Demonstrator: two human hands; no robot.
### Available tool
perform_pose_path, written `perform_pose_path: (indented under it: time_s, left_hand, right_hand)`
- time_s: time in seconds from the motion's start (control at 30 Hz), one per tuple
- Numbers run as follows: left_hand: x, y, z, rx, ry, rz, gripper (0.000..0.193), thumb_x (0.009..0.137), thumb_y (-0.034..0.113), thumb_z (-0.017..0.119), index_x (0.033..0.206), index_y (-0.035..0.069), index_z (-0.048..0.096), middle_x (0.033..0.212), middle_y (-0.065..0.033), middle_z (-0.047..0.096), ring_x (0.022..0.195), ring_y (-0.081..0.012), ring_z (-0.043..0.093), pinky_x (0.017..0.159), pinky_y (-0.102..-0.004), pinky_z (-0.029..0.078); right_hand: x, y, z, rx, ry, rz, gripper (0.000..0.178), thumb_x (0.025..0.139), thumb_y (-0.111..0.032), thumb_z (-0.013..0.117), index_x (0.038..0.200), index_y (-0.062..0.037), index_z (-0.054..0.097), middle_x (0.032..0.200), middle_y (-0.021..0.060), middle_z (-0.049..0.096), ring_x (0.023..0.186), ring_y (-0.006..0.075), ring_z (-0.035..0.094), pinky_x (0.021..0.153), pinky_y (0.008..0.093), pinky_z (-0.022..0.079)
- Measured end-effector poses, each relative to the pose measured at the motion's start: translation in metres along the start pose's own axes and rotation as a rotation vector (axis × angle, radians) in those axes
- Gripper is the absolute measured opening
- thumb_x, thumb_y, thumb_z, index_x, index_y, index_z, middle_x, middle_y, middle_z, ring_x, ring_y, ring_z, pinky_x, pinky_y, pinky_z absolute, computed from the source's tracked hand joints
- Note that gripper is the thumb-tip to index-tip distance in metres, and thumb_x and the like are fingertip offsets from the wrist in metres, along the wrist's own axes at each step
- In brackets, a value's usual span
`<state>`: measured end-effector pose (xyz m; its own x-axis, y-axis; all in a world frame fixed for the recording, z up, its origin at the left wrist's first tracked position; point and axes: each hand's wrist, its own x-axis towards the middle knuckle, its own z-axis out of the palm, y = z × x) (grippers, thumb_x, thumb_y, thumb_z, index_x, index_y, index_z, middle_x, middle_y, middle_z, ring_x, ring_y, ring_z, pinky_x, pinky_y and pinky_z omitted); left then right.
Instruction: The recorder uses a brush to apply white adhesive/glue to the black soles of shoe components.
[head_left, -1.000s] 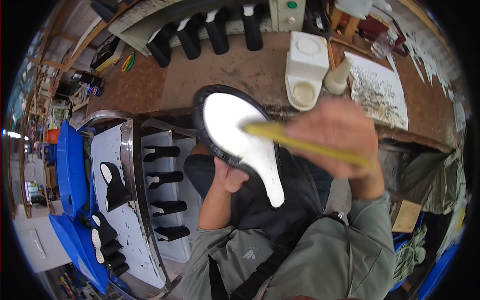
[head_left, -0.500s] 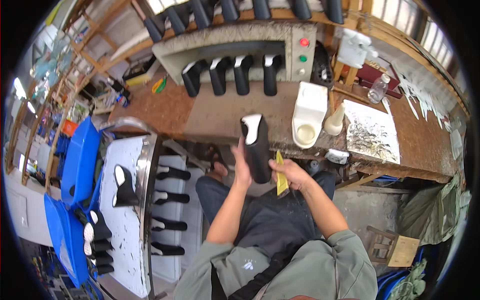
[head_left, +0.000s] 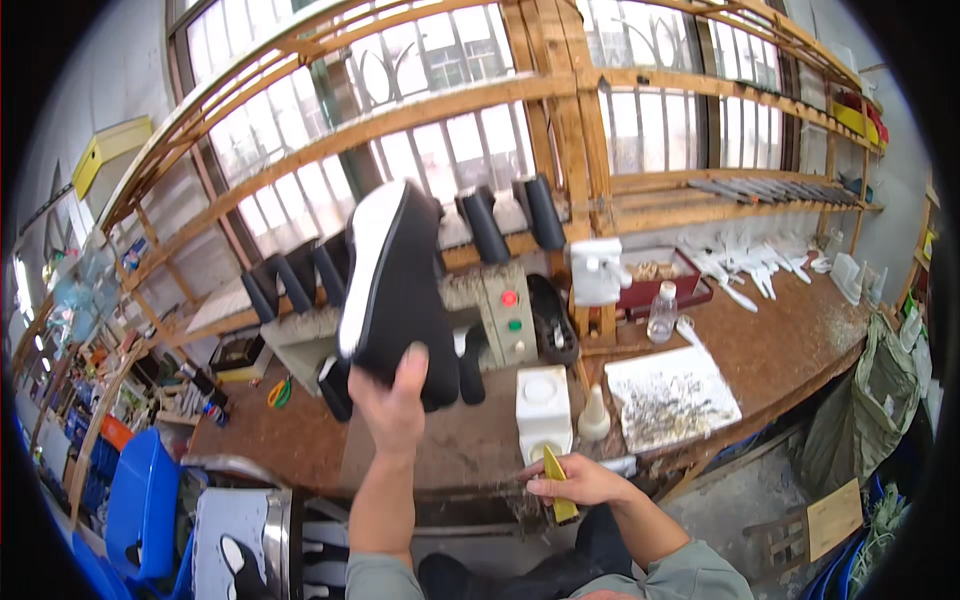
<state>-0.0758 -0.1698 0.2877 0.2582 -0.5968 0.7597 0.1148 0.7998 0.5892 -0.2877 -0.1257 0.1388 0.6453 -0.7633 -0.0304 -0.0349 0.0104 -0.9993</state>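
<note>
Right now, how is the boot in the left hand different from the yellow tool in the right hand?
The black boot is much bigger than the yellow hand tool. The boot is black with a white sole, while the tool is mostly yellow. The boot is lifted high by the left hand; the tool is lower, in the right hand. Both are held in one hand.
</note>
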Motion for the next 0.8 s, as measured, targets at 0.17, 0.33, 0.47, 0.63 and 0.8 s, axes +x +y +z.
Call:
perform_pose_path:
  time_s: [0.17, 0.33, 0.47, 0.63, 0.8]
  left_hand:
    - [0.197, -0.030, 0.128, 0.125, -0.119, 0.055, 0.042, 0.078, 0.022, 0.069, 0.106, -0.006, 0.057, 0.092, -0.0113, 0.066, 0.082, -0.0173, 0.061, 0.077, -0.0314, 0.048]
    - [0.317, -0.061, 0.234, 0.427, -0.107, -0.121, 0.045, 0.072, 0.031, 0.066, 0.099, -0.005, 0.060, 0.084, -0.0223, 0.066, 0.083, -0.0355, 0.065, 0.076, -0.0402, 0.050]
    - [0.342, -0.094, 0.269, 0.591, -0.103, -0.211, 0.048, 0.072, 0.031, 0.065, 0.100, -0.008, 0.058, 0.087, -0.0255, 0.065, 0.084, -0.0371, 0.065, 0.078, -0.0411, 0.050]
    - [0.333, -0.094, 0.246, 0.526, -0.091, -0.106, 0.089, 0.070, 0.055, 0.071, 0.121, -0.013, 0.044, 0.106, -0.0319, 0.060, 0.100, -0.0387, 0.060, 0.085, -0.0404, 0.047]
    - [0.188, -0.037, 0.143, 0.452, -0.042, 0.347, 0.057, 0.078, 0.025, 0.071, 0.118, -0.010, 0.051, 0.118, -0.0251, 0.057, 0.106, -0.0346, 0.058, 0.092, -0.0387, 0.044]
  right_hand:
    - [0.004, -0.048, -0.055, -0.043, 0.246, 0.025, 0.040, 0.090, -0.029, 0.062, 0.115, 0.0028, 0.058, 0.080, 0.0016, 0.062, 0.074, 0.0083, 0.057, 0.067, 0.0255, 0.048]
    - [-0.024, -0.139, -0.093, 0.006, 0.476, 0.097, 0.038, 0.090, -0.027, 0.062, 0.113, 0.0029, 0.059, 0.080, 0.0039, 0.063, 0.070, 0.0092, 0.059, 0.064, 0.0252, 0.048]
    - [-0.040, -0.162, -0.108, 0.030, 0.559, 0.057, 0.036, 0.089, -0.023, 0.064, 0.112, 0.0045, 0.059, 0.079, 0.0048, 0.063, 0.068, 0.0088, 0.059, 0.061, 0.0243, 0.049]
    - [-0.033, -0.166, -0.109, 0.029, 0.529, 0.094, 0.037, 0.090, -0.022, 0.064, 0.114, 0.0047, 0.058, 0.081, 0.0046, 0.064, 0.067, 0.0092, 0.059, 0.061, 0.0243, 0.048]
    - [0.001, -0.135, -0.105, 0.079, 0.632, 0.077, 0.016, 0.088, -0.019, 0.062, 0.090, -0.0032, 0.059, 0.072, 0.0024, 0.060, 0.061, 0.0111, 0.060, 0.056, 0.0257, 0.048]
